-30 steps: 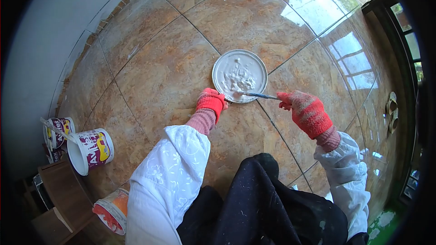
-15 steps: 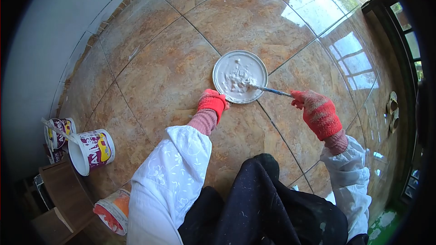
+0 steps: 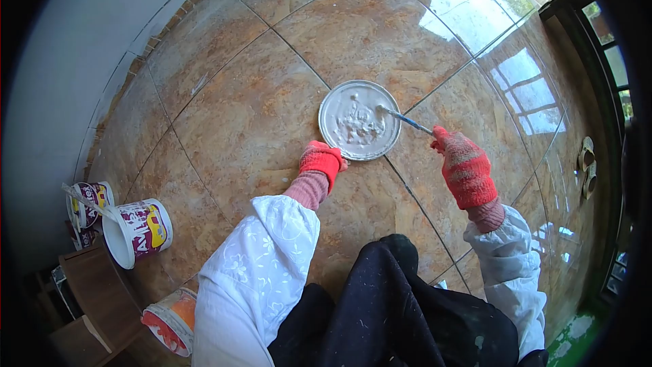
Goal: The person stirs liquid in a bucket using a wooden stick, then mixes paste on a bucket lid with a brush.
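Note:
A round bucket (image 3: 360, 121) of whitish, lumpy paste stands near the middle of the view. My left hand (image 3: 322, 163), in a red glove, is closed on the bucket's near left rim. In my right hand (image 3: 466, 166), also red-gloved, is the end of a thin stick-like tool (image 3: 411, 121) with blue on its shaft. The tool slants up and left over the rim, its pale tip at the right part of the paste. Whether the tip is under the surface is hard to tell.
Brown floor tiles (image 3: 224, 119) surround the bucket. To the left are a white bucket with a purple label (image 3: 146, 230), another labelled bucket (image 3: 88, 204), an orange-stained bucket (image 3: 178, 316) and a wooden cabinet (image 3: 102, 285). Slippers (image 3: 588, 168) lie right, by a dark-framed door (image 3: 604, 61).
The tool's tip has moved from the near side of the paste to its upper right. My right hand went right, then slightly up and back left. My left hand stays at the rim.

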A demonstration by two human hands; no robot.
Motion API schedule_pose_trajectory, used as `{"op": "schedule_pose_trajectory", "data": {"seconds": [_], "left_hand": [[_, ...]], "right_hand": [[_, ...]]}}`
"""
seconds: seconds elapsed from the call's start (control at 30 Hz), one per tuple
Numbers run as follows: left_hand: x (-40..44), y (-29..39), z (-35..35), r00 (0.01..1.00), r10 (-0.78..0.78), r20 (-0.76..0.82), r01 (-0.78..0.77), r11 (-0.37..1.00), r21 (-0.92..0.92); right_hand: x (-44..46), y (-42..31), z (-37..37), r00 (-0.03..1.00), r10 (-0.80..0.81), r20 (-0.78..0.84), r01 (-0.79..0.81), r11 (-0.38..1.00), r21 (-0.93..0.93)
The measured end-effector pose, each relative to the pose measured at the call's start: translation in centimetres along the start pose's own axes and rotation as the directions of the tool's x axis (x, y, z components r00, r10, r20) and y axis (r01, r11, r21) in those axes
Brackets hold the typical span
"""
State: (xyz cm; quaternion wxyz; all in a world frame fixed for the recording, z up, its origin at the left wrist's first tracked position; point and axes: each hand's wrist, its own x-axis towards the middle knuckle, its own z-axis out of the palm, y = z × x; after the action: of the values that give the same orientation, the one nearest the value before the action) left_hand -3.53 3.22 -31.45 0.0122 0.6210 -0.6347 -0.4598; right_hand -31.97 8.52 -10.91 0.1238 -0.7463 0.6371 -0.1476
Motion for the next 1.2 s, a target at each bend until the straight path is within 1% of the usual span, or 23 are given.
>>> {"op": "schedule_pose_trajectory", "data": {"seconds": [0.03, 0.13, 0.17, 0.23, 0.27, 0.33, 0.37, 0.43, 0.47, 0.53, 0.57, 0.63, 0.67, 0.73, 0.87, 0.93, 0.97, 1.0, 1.03, 1.07, 1.1, 1.17, 1.2], "left_hand": [[0.3, -0.4, 0.3, 0.997, 0.079, 0.018, -0.080, 0.992, 0.098], [-0.4, 0.2, -0.1, 0.995, 0.049, 0.085, -0.059, 0.990, 0.125], [0.9, -1.7, 1.3, 0.997, 0.065, 0.033, -0.066, 0.998, 0.021], [1.5, -2.7, 2.1, 0.997, 0.075, -0.019, -0.076, 0.994, -0.082], [1.4, -2.5, 2.1, 0.999, 0.028, -0.022, -0.031, 0.991, -0.133], [1.2, -2.3, 2.1, 1.000, -0.018, -0.022, 0.014, 0.982, -0.187], [1.5, -2.8, 2.1, 0.993, 0.113, -0.018, -0.112, 0.993, 0.029], [2.2, -3.3, 2.5, 0.971, 0.239, 0.015, -0.235, 0.941, 0.242], [2.6, -3.6, 2.7, 0.988, 0.148, 0.034, -0.152, 0.980, 0.131], [3.2, -4.5, 3.2, 0.996, 0.056, 0.063, -0.057, 0.998, 0.022], [3.2, -4.6, 3.3, 0.997, 0.060, 0.041, -0.060, 0.998, -0.014], [3.2, -4.9, 3.6, 0.998, 0.062, 0.016, -0.061, 0.997, -0.048], [2.5, -3.8, 3.5, 0.995, -0.093, -0.046, 0.073, 0.945, -0.319], [1.5, -2.3, 2.9, 0.965, -0.256, -0.063, 0.176, 0.802, -0.571], [0.5, -1.4, 2.2, 0.955, -0.289, -0.070, 0.182, 0.755, -0.630], [-0.9, 0.5, 0.8, 0.954, -0.291, -0.073, 0.177, 0.744, -0.644], [-3.2, 3.9, -1.6, 0.934, -0.357, -0.002, 0.224, 0.591, -0.775], [-4.4, 5.7, -2.8, 0.910, -0.406, 0.081, 0.261, 0.412, -0.873], [-4.3, 5.6, -2.6, 0.910, -0.407, 0.082, 0.261, 0.410, -0.874], [-4.0, 5.1, -2.2, 0.921, -0.387, 0.039, 0.255, 0.525, -0.812], [-3.7, 4.6, -1.8, 0.932, -0.361, 0.000, 0.244, 0.631, -0.736], [-3.4, 3.8, -1.5, 0.938, -0.346, 0.000, 0.241, 0.655, -0.716], [-3.3, 3.6, -1.5, 0.944, -0.329, 0.001, 0.237, 0.680, -0.694]], "right_hand": [[0.3, 0.0, 0.4, 1.000, -0.007, -0.014, 0.007, 1.000, 0.004], [0.7, 0.3, 1.7, 0.999, -0.011, -0.032, 0.012, 0.999, 0.031], [0.7, 0.3, 1.6, 0.999, -0.010, -0.032, 0.011, 0.999, 0.032], [0.3, 0.2, 1.2, 1.000, 0.015, -0.017, -0.013, 0.996, 0.091], [-0.1, 0.1, 0.9, 1.000, 0.014, -0.015, -0.013, 0.996, 0.090], [-0.8, 0.2, 0.3, 0.998, 0.061, 0.012, -0.061, 0.996, 0.063], [-1.0, 0.6, 0.3, 0.998, 0.060, 0.013, -0.061, 0.996, 0.061], [-1.5, 1.6, 1.1, 0.996, 0.090, -0.005, -0.089, 0.993, 0.072], [-1.4, 1.9, 1.5, 0.996, 0.089, -0.005, -0.088, 0.993, 0.072], [-0.7, 2.3, 2.4, 0.996, 0.090, -0.027, -0.087, 0.992, 0.097], [-0.3, 2.4, 2.7, 0.996, 0.088, -0.028, -0.085, 0.991, 0.099], [0.9, 2.3, 3.3, 0.994, 0.106, 0.019, -0.107, 0.964, 0.241], [1.4, 2.3, 3.5, 0.994, 0.105, 0.020, -0.106, 0.964, 0.243], [2.6, 2.3, 3.8, 0.989, 0.122, 0.087, -0.145, 0.931, 0.336], [4.4, 2.2, 4.2, 0.979, 0.153, 0.137, -0.196, 0.894, 0.403], [5.1, 2.4, 4.5, 0.983, 0.116, 0.139, -0.175, 0.806, 0.566], [5.6, 2.3, 4.3, 0.983, 0.115, 0.141, -0.176, 0.806, 0.566], [6.1, 2.1, 3.9, 0.983, 0.084, 0.165, -0.156, 0.853, 0.497], [6.7, 1.9, 3.4, 0.980, 0.054, 0.191, -0.132, 0.895, 0.426], [7.4, 1.6, 2.9, 0.966, 0.082, 0.246, -0.186, 0.882, 0.433], [8.0, 1.9, 3.0, 0.965, 0.081, 0.248, -0.185, 0.882, 0.432], [9.2, 2.3, 3.0, 0.945, 0.043, 0.324, -0.210, 0.839, 0.501], [9.5, 2.2, 2.8, 0.950, 0.018, 0.311, -0.161, 0.884, 0.439]]}}
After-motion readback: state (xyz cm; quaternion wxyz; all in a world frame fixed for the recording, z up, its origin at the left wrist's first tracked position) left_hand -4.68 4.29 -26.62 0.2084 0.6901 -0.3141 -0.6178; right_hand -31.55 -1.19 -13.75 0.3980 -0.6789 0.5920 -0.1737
